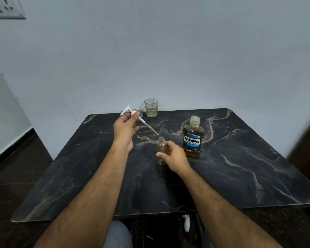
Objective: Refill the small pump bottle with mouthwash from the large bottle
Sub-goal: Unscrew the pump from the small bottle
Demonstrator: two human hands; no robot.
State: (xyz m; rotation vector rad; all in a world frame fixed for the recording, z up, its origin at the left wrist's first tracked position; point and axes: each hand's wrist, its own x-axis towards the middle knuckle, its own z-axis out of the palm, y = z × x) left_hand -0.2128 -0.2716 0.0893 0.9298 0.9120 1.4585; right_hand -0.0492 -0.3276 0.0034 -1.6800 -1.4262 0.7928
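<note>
A: Nearest us, what does the right hand have?

B: Its grip is curled round the small bottle, which stands upright on the bench near the middle. Clear, narrow-necked, round-shouldered, and it looks empty. The mouth is open.

A: And the left hand?

B: Its grip pinches the pump head by its collar, held up in the air beyond and left of the small bottle. White plastic, a flat spout at one end, and a thin pale dip tube slanting down toward the bottle's mouth without touching it.

A: Where is the mouthwash?

B: In the large bottle, just right of the right hand: squarish shoulders, amber liquid, blue label, cap on. Farther back, near the bench's far edge, stands a faceted glass tumbler.

A: What might go wrong?

B: I'd judge the small bottle light and tippy, so a loose hold while pouring could knock it over. Its neck is narrow against the large bottle's wide mouth, so a fast tilt would likely spill onto the polished dark marble-look bench, where it would spread. The dangling tube may drip, or pick up dirt if laid down.
</note>
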